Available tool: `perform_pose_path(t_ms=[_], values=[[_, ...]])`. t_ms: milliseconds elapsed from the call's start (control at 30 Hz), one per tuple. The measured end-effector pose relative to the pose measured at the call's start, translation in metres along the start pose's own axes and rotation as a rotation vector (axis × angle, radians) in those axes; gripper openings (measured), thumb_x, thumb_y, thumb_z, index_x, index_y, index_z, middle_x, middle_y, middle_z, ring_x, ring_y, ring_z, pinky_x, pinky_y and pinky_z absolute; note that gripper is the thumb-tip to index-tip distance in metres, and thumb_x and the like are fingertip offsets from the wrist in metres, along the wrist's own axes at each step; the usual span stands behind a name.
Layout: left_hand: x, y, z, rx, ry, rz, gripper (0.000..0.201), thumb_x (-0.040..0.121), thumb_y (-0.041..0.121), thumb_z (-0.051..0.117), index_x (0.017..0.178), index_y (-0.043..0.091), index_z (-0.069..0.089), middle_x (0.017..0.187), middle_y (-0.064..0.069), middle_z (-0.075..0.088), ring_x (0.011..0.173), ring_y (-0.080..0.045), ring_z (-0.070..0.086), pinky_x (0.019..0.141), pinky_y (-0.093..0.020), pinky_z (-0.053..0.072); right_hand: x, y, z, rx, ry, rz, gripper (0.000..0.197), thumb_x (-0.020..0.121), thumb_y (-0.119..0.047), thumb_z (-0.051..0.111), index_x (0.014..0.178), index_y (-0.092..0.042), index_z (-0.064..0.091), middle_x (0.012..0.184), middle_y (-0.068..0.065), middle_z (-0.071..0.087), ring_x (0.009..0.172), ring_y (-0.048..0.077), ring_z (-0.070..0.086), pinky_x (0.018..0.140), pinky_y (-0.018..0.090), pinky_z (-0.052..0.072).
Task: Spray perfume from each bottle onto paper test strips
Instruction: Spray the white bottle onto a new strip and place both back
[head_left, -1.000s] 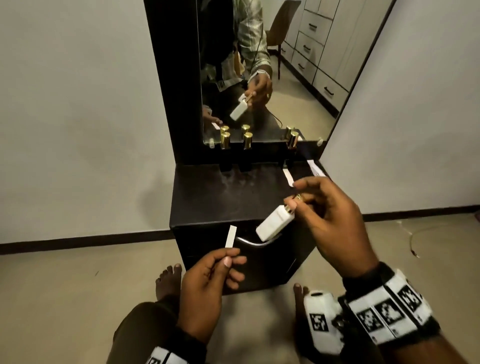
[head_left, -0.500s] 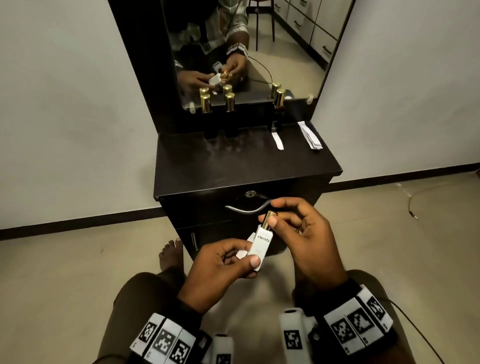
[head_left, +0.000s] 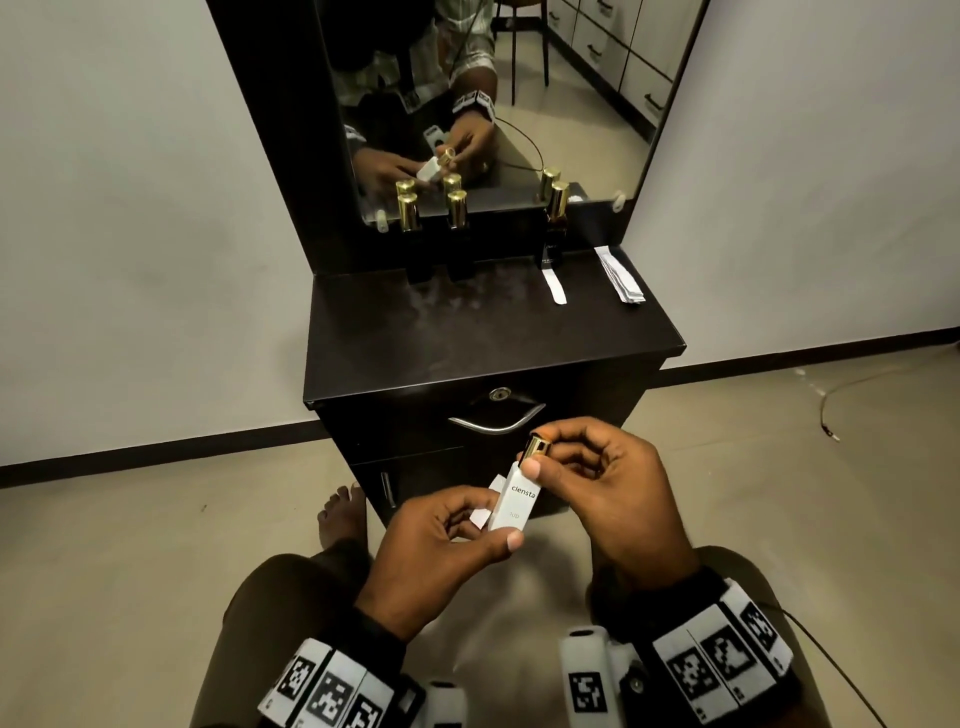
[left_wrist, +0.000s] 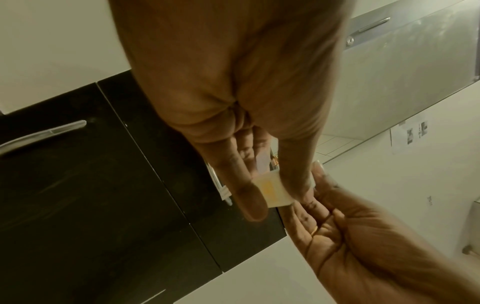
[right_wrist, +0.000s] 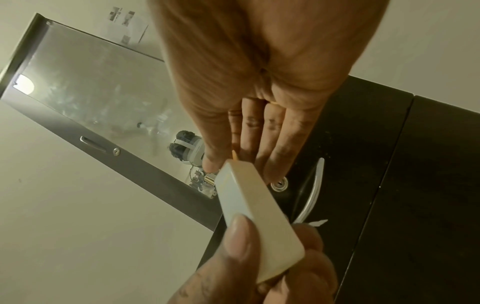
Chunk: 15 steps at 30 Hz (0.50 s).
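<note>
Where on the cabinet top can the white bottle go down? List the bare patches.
Bare: the cabinet top's front and left, ahead of the two black bottles. Crowded: back right, where the brown bottle, single strip and strip stack sit.

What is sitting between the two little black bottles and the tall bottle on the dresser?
Nothing: in the head view, only bare dark dresser top lies between the two black bottles and the tall bottle.

Dark dresser (head_left: 467, 338) standing against pale wall (head_left: 130, 208), tall mirror (head_left: 519, 104) rising from its back edge. Curved metal handle (head_left: 496, 422) sitting on drawer front. Beige floor (head_left: 130, 545) meeting dark baseboard (head_left: 156, 452).
</note>
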<state>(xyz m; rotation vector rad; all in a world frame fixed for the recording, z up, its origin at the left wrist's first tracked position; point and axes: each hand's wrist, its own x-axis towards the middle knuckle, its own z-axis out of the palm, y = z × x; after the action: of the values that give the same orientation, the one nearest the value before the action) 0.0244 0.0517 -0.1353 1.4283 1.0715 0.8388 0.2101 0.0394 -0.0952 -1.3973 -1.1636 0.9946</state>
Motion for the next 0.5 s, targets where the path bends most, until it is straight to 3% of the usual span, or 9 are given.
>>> perform_pose_path(t_ms=[67, 200, 300, 400, 500], values=[[0.001, -0.001, 0.000, 0.016, 0.001, -0.003, 0.032, 0.068, 0.032, 0.088, 0.096, 0.020, 0.077, 0.097, 0.007, 0.077, 0.076, -0.026, 0.071, 0.064, -0.031, 0.057, 0.000, -0.002, -0.002, -0.039, -0.028, -0.018, 0.018, 0.085, -0.006, 0.076, 0.100, -0.015, 0.072, 0.089, 0.002, 0.078, 0.087, 0.018, 0.075, 0.081, 0.038, 0.063], [0.003, 0.004, 0.000, -0.012, -0.006, -0.031, 0.033, 0.067, 0.032, 0.082, 0.098, 0.021, 0.076, 0.099, 0.010, 0.077, 0.080, -0.025, 0.072, 0.068, -0.036, 0.060, 0.003, -0.011, -0.003, 0.012, -0.048, -0.046, 0.020, 0.089, -0.004, 0.071, 0.106, -0.014, 0.072, 0.095, 0.002, 0.079, 0.094, 0.019, 0.075, 0.088, 0.036, 0.061], [0.001, 0.004, 0.000, 0.006, 0.017, -0.022, 0.030, 0.066, 0.034, 0.081, 0.095, 0.028, 0.075, 0.100, 0.021, 0.075, 0.076, -0.015, 0.072, 0.063, -0.025, 0.059, 0.012, -0.023, -0.009, 0.073, 0.056, -0.083, 0.024, 0.089, -0.004, 0.070, 0.110, -0.015, 0.072, 0.100, 0.002, 0.078, 0.099, 0.016, 0.074, 0.090, 0.031, 0.059], [0.002, 0.003, 0.000, -0.012, 0.075, -0.009, 0.023, 0.070, 0.021, 0.084, 0.090, 0.028, 0.076, 0.094, 0.015, 0.077, 0.066, -0.010, 0.068, 0.060, -0.020, 0.056, 0.036, -0.029, -0.021, -0.030, 0.218, -0.172, 0.025, 0.088, -0.005, 0.073, 0.111, -0.017, 0.072, 0.101, -0.002, 0.076, 0.097, 0.011, 0.071, 0.089, 0.025, 0.057], [0.002, 0.005, -0.001, -0.019, 0.103, 0.005, 0.026, 0.072, 0.011, 0.083, 0.088, 0.030, 0.075, 0.089, 0.015, 0.077, 0.066, -0.010, 0.068, 0.061, -0.019, 0.057, 0.069, -0.022, -0.034, -0.192, 0.339, -0.190, 0.026, 0.087, -0.010, 0.076, 0.111, -0.022, 0.073, 0.098, -0.007, 0.073, 0.091, 0.013, 0.068, 0.089, 0.030, 0.058]])
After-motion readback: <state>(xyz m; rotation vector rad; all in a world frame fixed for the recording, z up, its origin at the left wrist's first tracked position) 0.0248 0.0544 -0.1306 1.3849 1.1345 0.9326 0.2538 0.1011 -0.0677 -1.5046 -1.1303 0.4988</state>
